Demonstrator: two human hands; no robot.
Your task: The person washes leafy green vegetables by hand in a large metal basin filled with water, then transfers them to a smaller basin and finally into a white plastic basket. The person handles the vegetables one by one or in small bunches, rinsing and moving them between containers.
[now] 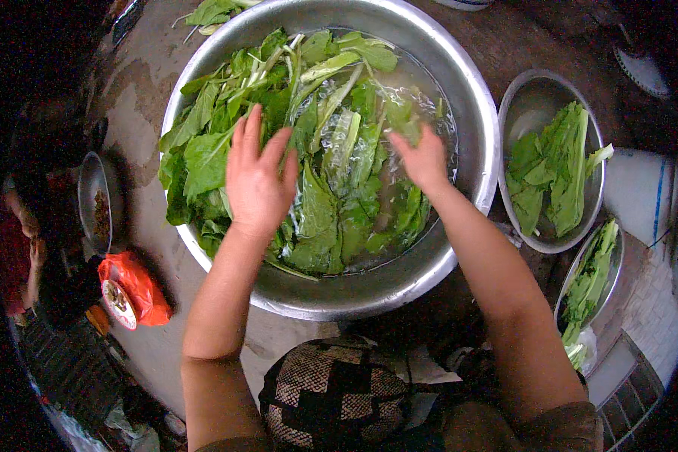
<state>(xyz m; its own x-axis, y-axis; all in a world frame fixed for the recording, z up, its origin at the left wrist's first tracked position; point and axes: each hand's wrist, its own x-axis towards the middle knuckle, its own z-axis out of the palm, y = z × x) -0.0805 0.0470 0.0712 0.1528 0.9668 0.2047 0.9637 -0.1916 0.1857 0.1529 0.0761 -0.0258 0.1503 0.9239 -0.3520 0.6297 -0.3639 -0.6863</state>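
A large metal basin [477, 113] of water stands before me, with leafy greens [316, 226] floating and soaking in it. At its left side a heap of the leaves [203, 164] rises above the water and hangs over the rim. My left hand [260, 175] is palm down against this heap, fingers spread, gripping nothing that I can see. On the right, my right hand [424, 158] reaches to the rippling water beside a blurred leaf [401, 116]. Its fingertips are partly hidden, so a hold on that leaf cannot be made out.
Right of the basin are a metal bowl [528, 121] with greens and another bowl [613, 282] holding more. To the left sit a small bowl [95, 186], a red plastic bag [147, 294] and a plate [118, 305]. Another person's arm [31, 254] shows at far left.
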